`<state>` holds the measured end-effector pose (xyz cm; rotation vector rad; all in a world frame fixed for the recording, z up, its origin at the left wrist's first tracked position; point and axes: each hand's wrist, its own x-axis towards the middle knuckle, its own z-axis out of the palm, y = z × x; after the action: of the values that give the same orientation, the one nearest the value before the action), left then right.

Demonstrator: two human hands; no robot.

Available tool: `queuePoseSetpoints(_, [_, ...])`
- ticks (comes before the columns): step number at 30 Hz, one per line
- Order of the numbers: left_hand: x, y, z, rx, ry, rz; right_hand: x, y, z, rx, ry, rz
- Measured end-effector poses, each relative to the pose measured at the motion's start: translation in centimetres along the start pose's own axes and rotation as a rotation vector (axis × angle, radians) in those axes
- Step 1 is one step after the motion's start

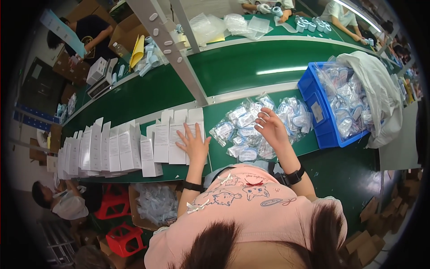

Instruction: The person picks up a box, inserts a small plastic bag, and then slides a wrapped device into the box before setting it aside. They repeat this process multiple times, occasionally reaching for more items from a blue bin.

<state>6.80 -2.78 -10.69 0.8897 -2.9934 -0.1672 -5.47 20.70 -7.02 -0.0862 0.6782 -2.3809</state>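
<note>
My left hand point(194, 144) lies with fingers spread over the nearest of the white open-topped boxes point(178, 139), which stand in a long row to the left. Above a pile of clear plastic bags point(246, 120) holding small white and light-blue items, my right hand point(272, 127) is raised with its fingers loosely curled and apart. Nothing shows in it. More of the same bagged items fill a blue bin point(320, 114) on the right, and a white sack point(378, 89) drapes over its far side.
A metal post point(172, 49) rises from the bench in front. Beyond runs a green conveyor belt point(242, 67), with light-blue parts point(309, 26) on the far table and people working there. Below left are a carton of plastic bags point(156, 199) and red stools point(125, 237).
</note>
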Motion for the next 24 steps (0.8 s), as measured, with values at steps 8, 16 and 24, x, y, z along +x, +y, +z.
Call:
queuePoseSetpoints(8, [0.6, -1.8, 0.1, -0.048, 0.023, -0.062, 1.0, 0.8, -1.4, 0.073, 0.165, 0.077])
queuePoseSetpoints(16, [0.6, -2.2, 2.0, 0.052, 0.100, -0.028, 1.5, 1.5, -3.0, 0.193, 0.344, 0.175])
queuePoseSetpoints(24, [0.3, -2.2, 2.2, 0.051, 0.099, -0.023, 1.3, 1.7, -3.3, 0.187, 0.357, 0.180])
